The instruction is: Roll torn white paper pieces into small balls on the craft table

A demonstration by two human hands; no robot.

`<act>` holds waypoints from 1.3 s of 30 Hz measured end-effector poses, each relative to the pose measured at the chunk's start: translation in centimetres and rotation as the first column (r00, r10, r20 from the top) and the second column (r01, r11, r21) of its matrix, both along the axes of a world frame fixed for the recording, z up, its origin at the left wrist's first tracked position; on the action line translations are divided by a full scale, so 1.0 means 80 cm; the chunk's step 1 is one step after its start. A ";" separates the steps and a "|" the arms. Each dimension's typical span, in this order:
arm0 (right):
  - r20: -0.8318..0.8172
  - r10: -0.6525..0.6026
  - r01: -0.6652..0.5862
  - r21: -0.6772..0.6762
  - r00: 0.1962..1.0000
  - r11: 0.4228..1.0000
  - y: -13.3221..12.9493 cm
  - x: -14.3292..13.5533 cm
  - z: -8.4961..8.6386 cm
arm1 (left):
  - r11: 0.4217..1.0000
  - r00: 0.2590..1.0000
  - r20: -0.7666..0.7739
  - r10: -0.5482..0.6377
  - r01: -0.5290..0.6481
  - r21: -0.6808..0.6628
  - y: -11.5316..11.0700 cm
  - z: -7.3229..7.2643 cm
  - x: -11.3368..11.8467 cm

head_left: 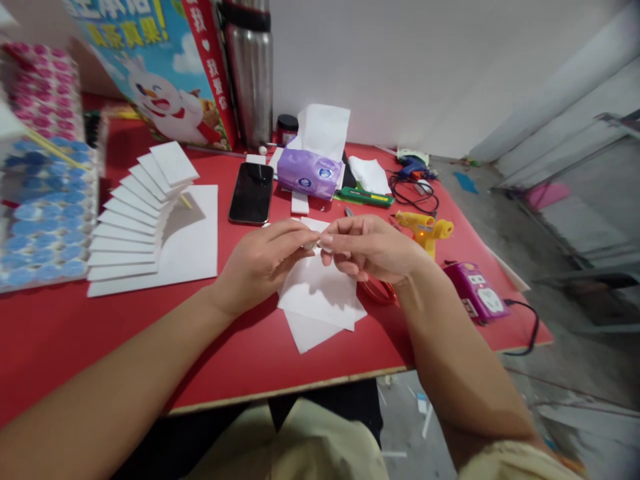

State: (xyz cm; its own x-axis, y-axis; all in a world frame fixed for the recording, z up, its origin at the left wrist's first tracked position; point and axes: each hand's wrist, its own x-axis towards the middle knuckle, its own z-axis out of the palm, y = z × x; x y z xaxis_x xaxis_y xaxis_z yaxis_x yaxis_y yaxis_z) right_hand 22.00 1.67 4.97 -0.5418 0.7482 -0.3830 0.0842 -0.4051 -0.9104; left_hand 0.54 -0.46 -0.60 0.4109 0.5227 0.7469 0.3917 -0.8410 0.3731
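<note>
Above white paper sheets (320, 300), my left hand (265, 263) and my right hand (373, 247) meet, with fingertips nearly touching. Both pinch a small white piece (311, 245), mostly covered by the fingers; its kind cannot be made out. Partly behind my right wrist lie scissors with red handles (381, 293). To the left, a white fan-shaped stair model (127, 227) stands on a white board (203, 247).
A phone (251, 193), purple tissue pack (310, 173) and green utility knife (365, 197) lie behind the hands. Right are a yellow glue gun (423, 230) and magenta power box (475, 293) with a cord. A steel flask (249, 80) stands at the back.
</note>
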 end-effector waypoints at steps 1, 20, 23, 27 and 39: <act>-0.001 -0.009 0.009 0.002 1.000 1.000 0.000 0.000 0.000 | 1.000 1.000 -0.007 0.002 -0.003 -0.009 0.000 -0.001 0.000; 0.284 -0.197 0.036 0.485 0.938 0.874 -0.012 -0.013 -0.003 | 0.990 0.999 -0.032 0.039 -0.043 -0.137 -0.001 -0.008 0.001; 0.298 -0.178 0.020 0.465 0.938 0.885 -0.013 -0.014 -0.002 | 0.981 0.998 0.006 0.058 -0.056 -0.183 -0.002 -0.008 0.001; 0.218 -0.117 0.040 0.327 0.969 0.944 -0.010 -0.011 0.001 | 0.976 0.997 0.025 0.074 -0.067 -0.209 -0.002 -0.005 0.001; 0.302 -0.185 0.047 0.411 0.935 0.911 -0.013 -0.018 -0.007 | 0.991 0.994 -0.063 0.084 -0.091 -0.103 -0.002 -0.010 0.003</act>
State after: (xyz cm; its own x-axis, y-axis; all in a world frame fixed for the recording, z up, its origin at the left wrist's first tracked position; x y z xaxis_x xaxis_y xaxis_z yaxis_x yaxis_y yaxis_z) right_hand 20.57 0.61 4.43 -0.3371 0.9229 -0.1859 0.3790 -0.0477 -0.9242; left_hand 0.79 -0.58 -1.40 0.4015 0.6331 0.6618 0.4858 -0.7598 0.4321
